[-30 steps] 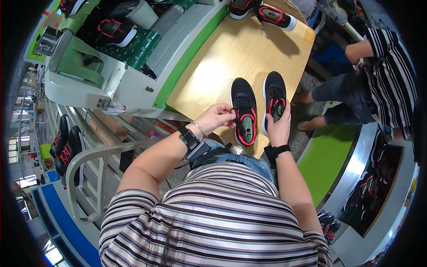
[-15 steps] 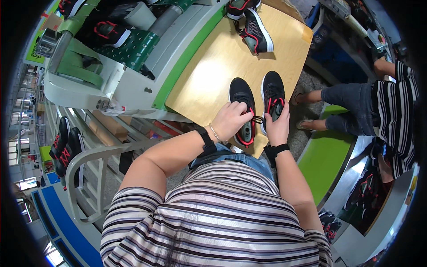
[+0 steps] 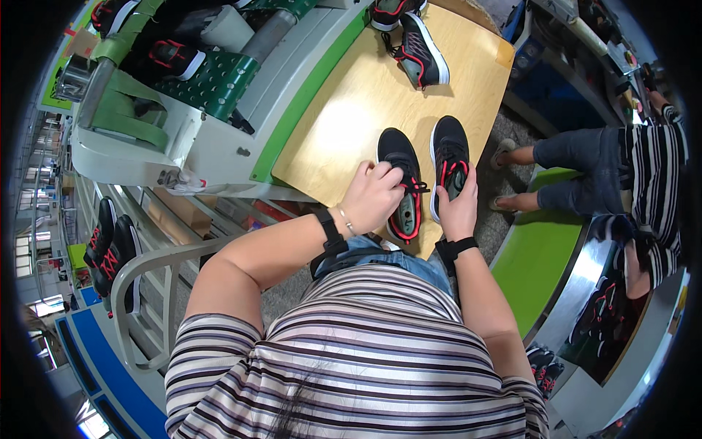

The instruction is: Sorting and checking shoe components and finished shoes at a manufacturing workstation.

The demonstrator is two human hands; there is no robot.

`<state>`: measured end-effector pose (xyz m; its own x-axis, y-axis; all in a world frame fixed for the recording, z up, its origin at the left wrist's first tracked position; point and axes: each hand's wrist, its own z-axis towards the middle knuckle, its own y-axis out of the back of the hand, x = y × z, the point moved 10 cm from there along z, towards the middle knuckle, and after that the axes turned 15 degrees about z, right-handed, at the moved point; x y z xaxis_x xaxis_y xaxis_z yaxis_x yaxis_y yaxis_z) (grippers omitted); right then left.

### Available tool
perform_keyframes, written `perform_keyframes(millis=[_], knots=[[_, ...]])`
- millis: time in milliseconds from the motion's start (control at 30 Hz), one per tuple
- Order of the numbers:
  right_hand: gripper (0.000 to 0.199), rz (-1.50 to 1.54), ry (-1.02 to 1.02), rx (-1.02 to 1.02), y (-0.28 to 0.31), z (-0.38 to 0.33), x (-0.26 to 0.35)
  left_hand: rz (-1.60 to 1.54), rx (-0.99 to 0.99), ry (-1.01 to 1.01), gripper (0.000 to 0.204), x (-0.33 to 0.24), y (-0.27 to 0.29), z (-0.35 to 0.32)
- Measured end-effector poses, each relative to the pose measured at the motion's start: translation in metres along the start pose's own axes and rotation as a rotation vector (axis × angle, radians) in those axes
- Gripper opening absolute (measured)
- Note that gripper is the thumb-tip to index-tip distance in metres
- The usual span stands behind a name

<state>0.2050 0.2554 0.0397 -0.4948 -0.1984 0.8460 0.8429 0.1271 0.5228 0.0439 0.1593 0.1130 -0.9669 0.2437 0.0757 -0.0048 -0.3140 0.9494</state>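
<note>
Two black sneakers with red trim stand side by side on a wooden board, toes pointing away from me. My left hand (image 3: pixel 371 196) is at the left side of the left sneaker (image 3: pixel 397 146), by its laces. Its fingers are curled, and I cannot make out what is between them. A black lace loop (image 3: pixel 419 187) sticks out to the right of that shoe's tongue. My right hand (image 3: pixel 458 210) grips the right sneaker (image 3: pixel 448 137) around its heel end, thumb on the left side and fingers on the right.
More sneakers (image 3: pixel 423 53) lie at the board's (image 3: pixel 329 139) far end. At far left, a sneaker (image 3: pixel 175 58) sits on a green perforated conveyor (image 3: pixel 219 84). A shoe pair (image 3: pixel 113 252) hangs by a metal rack (image 3: pixel 164 271). A person in stripes (image 3: pixel 651 175) stands right, beside a green surface (image 3: pixel 526 256).
My left hand has drawn back a little to the left, off the left sneaker's laces. My right hand stays put. The conveyor sneaker has shifted left, and the other person's arm has moved.
</note>
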Motion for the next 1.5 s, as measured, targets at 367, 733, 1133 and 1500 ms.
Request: perform_keyframes(millis=[367,733,1133,1500], knots=[[0.086,0.029,-0.002,0.006,0.001,-0.001,0.002,-0.452,0.283,0.581,0.035,0.058,-0.071,0.012],[0.084,0.046,-0.026,-0.024,0.004,0.001,0.002,-0.960,1.160,-0.041,0.101,0.083,-0.130,0.055],[0.084,0.015,-0.042,-0.034,0.005,0.001,0.005,-1.528,0.463,1.310,0.040,0.185,-0.302,0.190],[0.083,0.021,0.039,-0.023,-0.002,0.001,0.001,-0.357,0.366,0.758,0.043,0.191,-0.087,-0.021]])
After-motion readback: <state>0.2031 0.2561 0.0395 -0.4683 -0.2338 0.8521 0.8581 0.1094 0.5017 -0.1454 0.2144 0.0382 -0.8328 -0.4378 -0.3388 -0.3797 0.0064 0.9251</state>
